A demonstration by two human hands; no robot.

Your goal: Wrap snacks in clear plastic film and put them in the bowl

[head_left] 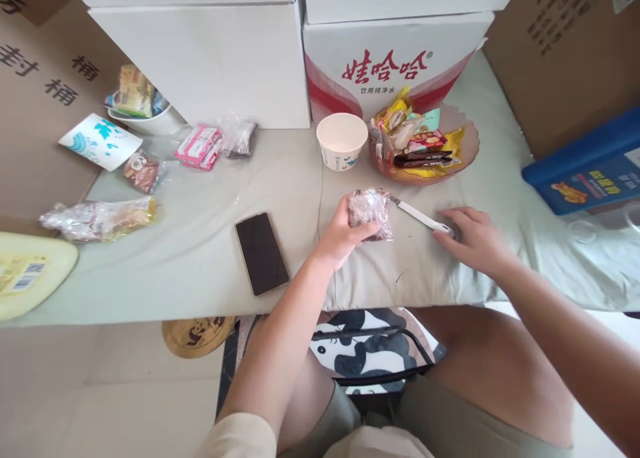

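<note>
My left hand (345, 235) is closed around a crinkly clear plastic packet (371, 211) with something dark reddish inside; its exact contents I cannot make out. Just right of the packet lies a slim white-handled utility knife (419, 215), its metal tip pointing toward the packet. At the knife's near end rests my right hand (473, 238), fingers stretched out and apart, next to the handle or lightly touching it. Beyond the packet stands a white paper bowl (342, 138) with nothing visible in it, beside a pinkish glass bowl (467, 135) full of wrapped snacks.
A black phone (262, 253) lies left of my forearm. Farther left are a pink packet (199, 146), a tipped paper cup (101, 143), a brown packet (143, 171) and a long plastic-wrapped item (100, 219). White cartons (200, 65) line the back; a blue box (590, 165) stands at right.
</note>
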